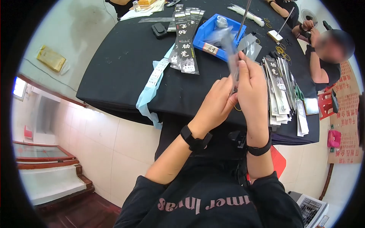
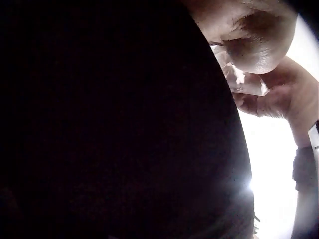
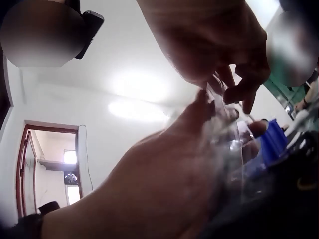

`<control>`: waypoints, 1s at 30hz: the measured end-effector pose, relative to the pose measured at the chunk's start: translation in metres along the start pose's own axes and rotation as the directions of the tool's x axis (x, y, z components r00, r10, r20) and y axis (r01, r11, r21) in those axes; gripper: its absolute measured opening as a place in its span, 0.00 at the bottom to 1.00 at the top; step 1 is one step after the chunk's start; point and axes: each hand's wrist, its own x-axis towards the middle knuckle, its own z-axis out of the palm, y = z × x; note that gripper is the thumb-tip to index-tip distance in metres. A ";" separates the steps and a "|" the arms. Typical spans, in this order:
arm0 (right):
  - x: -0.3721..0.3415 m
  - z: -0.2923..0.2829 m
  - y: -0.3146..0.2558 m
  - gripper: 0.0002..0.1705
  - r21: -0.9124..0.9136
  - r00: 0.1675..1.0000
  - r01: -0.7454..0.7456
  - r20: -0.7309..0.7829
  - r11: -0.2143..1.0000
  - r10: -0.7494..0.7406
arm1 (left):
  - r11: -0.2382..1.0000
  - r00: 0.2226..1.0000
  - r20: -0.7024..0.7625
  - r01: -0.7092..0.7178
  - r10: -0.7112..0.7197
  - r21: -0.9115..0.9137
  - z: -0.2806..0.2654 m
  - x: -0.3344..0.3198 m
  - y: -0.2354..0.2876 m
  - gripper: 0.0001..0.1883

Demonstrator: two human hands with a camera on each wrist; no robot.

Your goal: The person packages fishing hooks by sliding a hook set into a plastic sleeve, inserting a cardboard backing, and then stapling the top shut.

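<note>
In the head view a long clear plastic sleeve stands tilted up between both hands, over the table's near edge. My left hand grips its lower end, the thumb laid along it. Higher on the same sleeve, my right hand pinches it between thumb and fingers. The right wrist view has the clear plastic blurred between the two hands. A dark shape fills most of the left wrist view, with a bit of the plastic by the fingers. What lies inside the sleeve I cannot tell.
Beyond the hands sits a blue bin marked 64, holding clear packets. Printed black packages lie left of it, beside a light-blue label strip. Further packages and green-handled scissors lie at right. Other people sit around the table.
</note>
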 end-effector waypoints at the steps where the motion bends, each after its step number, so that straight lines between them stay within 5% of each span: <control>1: 0.001 0.002 0.004 0.20 0.040 0.998 0.065 -0.012 0.997 -0.064 | 0.999 1.000 0.005 0.017 -0.017 0.033 0.001 -0.001 -0.004 0.30; 4: 0.001 0.002 0.015 0.24 0.141 0.991 0.129 0.028 0.982 -0.135 | 0.990 0.998 0.035 0.055 -0.060 0.132 -0.008 -0.001 0.010 0.33; 6: -0.005 -0.001 0.008 0.29 0.477 0.982 0.016 0.160 0.879 -0.105 | 0.986 0.993 0.013 0.113 -0.115 0.120 -0.006 -0.003 0.012 0.34; 10: -0.009 -0.003 0.011 0.41 0.363 0.931 0.249 0.165 0.898 -0.325 | 0.977 0.994 -0.074 0.092 -0.079 0.191 0.001 -0.001 0.006 0.34; 12: -0.005 -0.003 0.000 0.37 0.339 0.901 0.346 0.140 0.875 -0.411 | 0.968 0.990 -0.065 0.137 -0.126 0.208 0.002 0.001 0.011 0.35; 14: -0.006 0.001 -0.005 0.33 0.511 0.974 0.083 0.141 0.856 -0.179 | 0.955 0.992 -0.121 0.016 0.021 0.296 0.004 0.003 0.008 0.37; 16: 0.001 0.002 -0.007 0.26 0.634 0.989 0.020 0.101 0.773 -0.108 | 0.966 0.997 -0.077 -0.004 0.024 0.258 -0.001 0.004 0.012 0.38; 18: 0.009 -0.001 -0.001 0.22 0.834 0.984 -0.119 0.170 0.538 -0.045 | 0.992 0.990 -0.102 0.088 -0.098 -0.094 -0.001 -0.001 0.006 0.39; 20: 0.015 -0.003 0.007 0.17 0.835 0.977 -0.169 0.212 0.523 -0.024 | 0.796 0.940 0.038 0.308 -0.339 -0.521 -0.009 -0.009 -0.003 0.31; 21: 0.017 -0.004 0.011 0.16 0.847 0.968 -0.192 0.246 0.496 -0.045 | 0.726 0.926 0.096 0.348 -0.366 -0.593 -0.015 -0.010 -0.005 0.29; 28: 0.025 -0.004 0.017 0.13 0.892 0.912 -0.302 0.373 0.336 -0.170 | 0.504 0.850 0.319 0.510 -0.420 -0.697 -0.032 0.005 -0.011 0.33; 30: 0.027 -0.005 0.015 0.13 0.894 0.902 -0.325 0.391 0.310 -0.184 | 0.525 0.868 0.302 0.483 -0.394 -0.701 -0.030 0.005 -0.010 0.33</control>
